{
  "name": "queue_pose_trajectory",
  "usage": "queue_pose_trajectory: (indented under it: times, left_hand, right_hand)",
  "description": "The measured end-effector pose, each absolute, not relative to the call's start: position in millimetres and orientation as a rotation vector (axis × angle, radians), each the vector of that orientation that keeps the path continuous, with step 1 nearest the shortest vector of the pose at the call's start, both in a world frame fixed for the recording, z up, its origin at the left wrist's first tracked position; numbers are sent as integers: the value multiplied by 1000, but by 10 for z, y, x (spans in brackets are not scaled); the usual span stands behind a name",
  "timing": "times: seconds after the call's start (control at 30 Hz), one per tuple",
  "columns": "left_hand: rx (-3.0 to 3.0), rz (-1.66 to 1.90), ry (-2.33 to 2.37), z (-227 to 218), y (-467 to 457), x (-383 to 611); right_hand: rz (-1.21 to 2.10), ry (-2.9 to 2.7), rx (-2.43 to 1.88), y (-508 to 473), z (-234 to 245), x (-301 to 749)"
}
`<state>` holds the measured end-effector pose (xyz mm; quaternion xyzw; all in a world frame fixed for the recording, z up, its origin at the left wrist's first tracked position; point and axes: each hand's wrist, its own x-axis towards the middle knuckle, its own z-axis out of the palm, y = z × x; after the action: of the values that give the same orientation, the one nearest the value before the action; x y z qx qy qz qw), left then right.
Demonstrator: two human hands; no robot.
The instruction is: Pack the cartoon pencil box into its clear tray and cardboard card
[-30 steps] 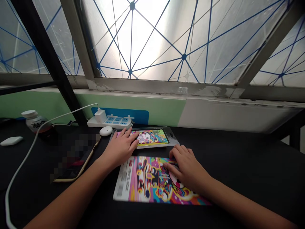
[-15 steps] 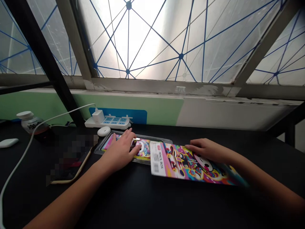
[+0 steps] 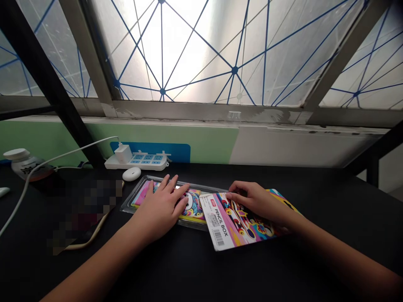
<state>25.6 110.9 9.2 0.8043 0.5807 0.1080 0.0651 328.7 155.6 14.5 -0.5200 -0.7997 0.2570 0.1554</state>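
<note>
Item: printed card (image 3: 220,226), marked "PENCIL BOX", multicoloured, with a white barcode strip at its left end. We find it right of centre, tilted, overlapping the right part of the tray below in our view; whether the two touch we cannot tell.

Item: right hand (image 3: 253,199). We record fingers bent, gripping the card at its far edge, thumb over the printed face.

Item: clear plastic tray (image 3: 127,205), lying on the black desk (image 3: 189,268), left of the card.

Item: printed box (image 3: 195,201), pink and yellow with a cartoon face, lying in the tray, partly covered.

Item: left hand (image 3: 163,209), palm down upon the box, fingers spread and unclenched, grasping nothing that we can see.

Surroundings, far side: white power strip (image 3: 151,160) with a white plug (image 3: 123,154) at its left end; small white rounded case (image 3: 131,174) just nearer.

Left side: white-capped jar (image 3: 28,165); nearer, a pixelated item (image 3: 91,205) with a tan edge, its kind not legible to us.
</note>
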Motion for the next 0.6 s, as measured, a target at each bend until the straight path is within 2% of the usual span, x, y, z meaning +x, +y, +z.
queue_pose_trajectory:
  times: [0.23,0.6]
  left_hand:
    - [2417,374,1736,64,1107,255]
    - [2426,247,1781,117,1101,285]
  right_hand:
    - [1000,-2302,-1564,1836,195,3806]
    - [898,-2326,-1618,1791,275,3825]
